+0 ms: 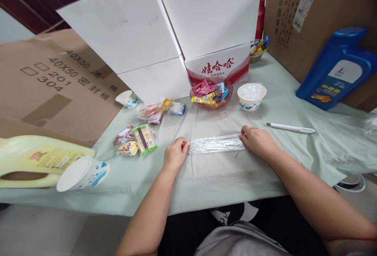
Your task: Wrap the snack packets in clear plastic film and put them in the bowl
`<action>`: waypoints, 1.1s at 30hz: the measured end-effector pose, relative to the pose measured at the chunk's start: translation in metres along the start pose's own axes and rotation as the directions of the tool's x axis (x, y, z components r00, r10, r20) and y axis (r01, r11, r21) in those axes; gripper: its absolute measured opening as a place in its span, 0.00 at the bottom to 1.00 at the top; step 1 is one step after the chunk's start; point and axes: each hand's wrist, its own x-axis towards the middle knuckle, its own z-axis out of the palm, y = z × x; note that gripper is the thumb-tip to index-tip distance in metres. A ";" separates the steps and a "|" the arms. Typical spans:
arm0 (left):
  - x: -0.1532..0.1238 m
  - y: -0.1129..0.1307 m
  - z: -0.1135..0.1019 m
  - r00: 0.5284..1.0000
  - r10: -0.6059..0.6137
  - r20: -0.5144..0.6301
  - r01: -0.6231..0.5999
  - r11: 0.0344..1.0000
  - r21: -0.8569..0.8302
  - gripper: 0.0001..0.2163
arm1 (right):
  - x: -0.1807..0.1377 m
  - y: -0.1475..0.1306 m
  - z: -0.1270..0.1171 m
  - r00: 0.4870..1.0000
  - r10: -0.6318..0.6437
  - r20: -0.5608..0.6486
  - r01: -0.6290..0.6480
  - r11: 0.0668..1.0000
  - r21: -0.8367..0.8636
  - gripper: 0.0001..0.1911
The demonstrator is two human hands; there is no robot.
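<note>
A crinkled strip of clear plastic film (216, 144) stretches flat between my two hands, just over the cloth. My left hand (176, 154) pinches its left end between thumb and fingers. At the other end, my right hand (257, 140) grips the film the same way. Beyond my right hand stands a paper bowl (252, 102) with clear plastic in it. A pinkish glass bowl (212, 105) full of small wrapped sweets sits behind the film. To the right lies a white pen-like stick (291, 128).
Wrapped snacks (144, 139) lie left of my hands, with a paper cup (129, 99) behind and another paper cup (85, 173) nearer. A yellow jug (38, 161) and a blue bottle (338, 67) flank the table. White boxes (212, 12) and brown cartons (55, 79) stand at the back.
</note>
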 end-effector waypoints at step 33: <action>-0.047 0.084 0.009 0.700 0.678 0.223 -0.683 0.727 -0.064 0.33 | -0.023 0.015 -0.031 0.754 -0.594 0.282 0.057 0.486 0.872 0.14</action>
